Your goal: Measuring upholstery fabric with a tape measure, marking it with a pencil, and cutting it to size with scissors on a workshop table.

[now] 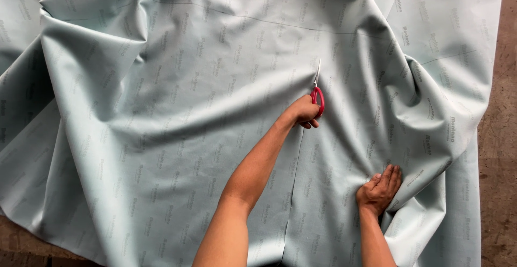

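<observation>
A large sheet of pale green-grey fabric [177, 138] with a repeated printed pattern lies spread out and rumpled over the floor. My left hand [301, 112] reaches forward, closed on red-handled scissors [318, 96] whose blades point away from me into the cloth. A straight cut [293, 191] runs from the near edge up to the scissors. My right hand [379, 191] lies flat, fingers together, pressing on the fabric to the right of the cut, next to a raised fold.
Brown concrete floor [498, 138] shows along the right side and at the bottom left corner [21, 245]. Thick folds of the fabric rise at the upper left [81, 25] and right [425, 100]. A faint drawn line [280, 23] crosses the far part of the cloth.
</observation>
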